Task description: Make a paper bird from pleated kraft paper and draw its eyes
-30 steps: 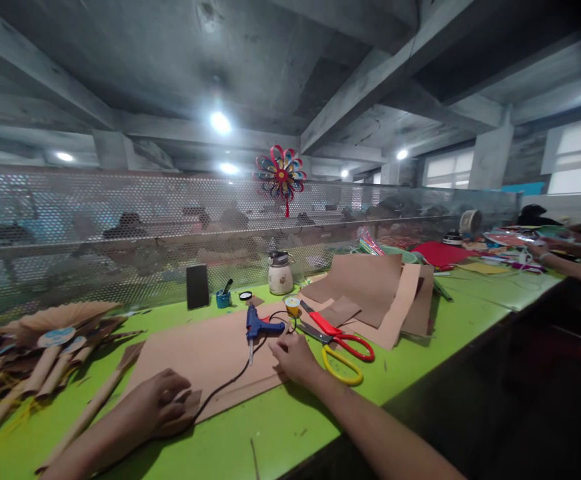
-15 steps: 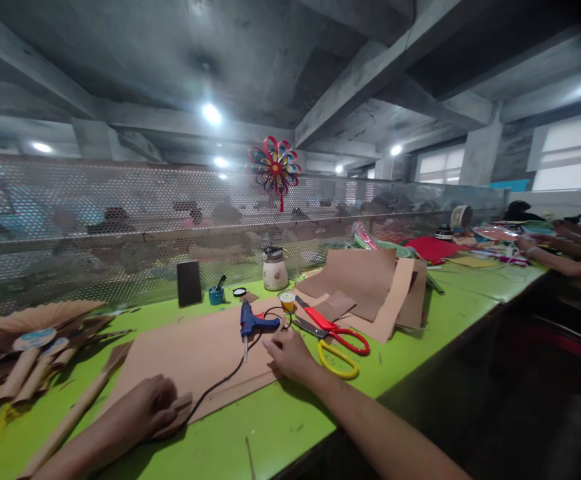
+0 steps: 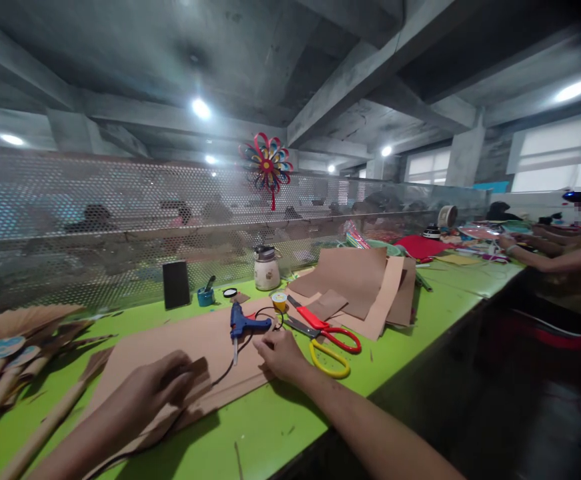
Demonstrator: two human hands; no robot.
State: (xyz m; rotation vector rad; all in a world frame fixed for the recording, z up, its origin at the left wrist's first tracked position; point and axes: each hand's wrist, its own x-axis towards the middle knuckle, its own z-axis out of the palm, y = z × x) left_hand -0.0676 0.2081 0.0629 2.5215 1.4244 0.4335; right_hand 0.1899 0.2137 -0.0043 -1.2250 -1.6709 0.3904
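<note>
My left hand (image 3: 163,383) is closed on a strip of brown paper (image 3: 200,379), raised a little over the green table's near side. The strip's far end sticks out past the fingertips. My right hand (image 3: 281,355) has its fingers pinched together at the right edge of the large brown paper sheets (image 3: 170,343). A small light brown tip shows above those fingers; what they grip is mostly hidden. Just left of the right hand, a blue glue gun (image 3: 243,325) lies on the sheets, its cord running toward me. Scissors with red and yellow handles (image 3: 320,333) lie to the right.
Paper fans with rolled handles (image 3: 3,353) lie at the left, beside a rolled paper stick (image 3: 55,423). Behind stand a patterned flask (image 3: 267,270), a blue pot (image 3: 205,296) and a yellow cup (image 3: 279,303). More brown paper (image 3: 345,277) is stacked right. Another person's arm (image 3: 545,263) is far right.
My left hand has risen and moved right, lifting the brown paper strip over the glue gun cord. My right hand keeps its pinch beside the glue gun. The whole view has shifted slightly.
</note>
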